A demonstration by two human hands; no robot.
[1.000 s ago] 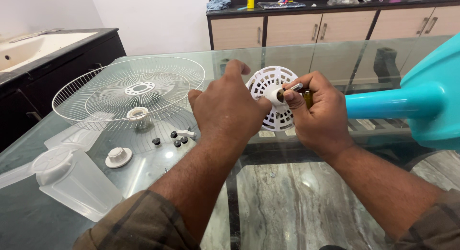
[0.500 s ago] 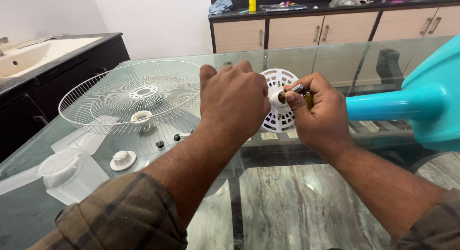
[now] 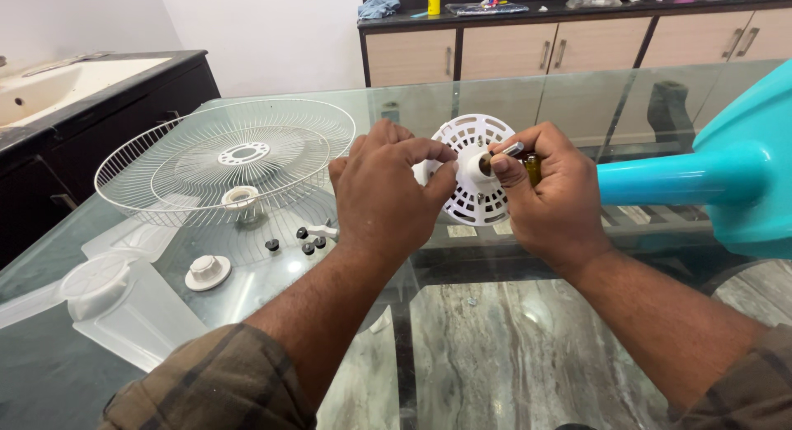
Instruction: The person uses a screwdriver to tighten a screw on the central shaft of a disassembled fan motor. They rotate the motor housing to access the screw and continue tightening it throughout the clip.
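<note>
Gripping the white hub at the middle of a round white slotted fan cover [image 3: 470, 178], the left hand [image 3: 388, 195] pinches it between thumb and fingertips, closed on the plastic. Right hand [image 3: 549, 195] is clenched around a screwdriver [image 3: 516, 154]: dark amber handle inside the fist, metal shaft poking out toward the hub and meeting its centre. Cover is held upright, just above the glass table [image 3: 511, 92], between both hands and near the middle of the view. Turquoise fan body [image 3: 709, 178] lies to the right, its neck running sideways right behind the right hand; whether it joins the cover cannot be told. Left of the hands, a white wire fan guard [image 3: 223, 158] lies flat on the glass. Just beside it toward the person, a few small black knobs [image 3: 301, 242] sit close together, with a small white piece touching or nearly so. Further left, a white round cap [image 3: 206, 272] and a clear plastic fan blade [image 3: 107, 302] rest on the glass. Wooden cabinets [image 3: 503, 51] stand along the far wall, a sink counter [image 3: 74, 75] at far left. Both sleeves are plaid.
</note>
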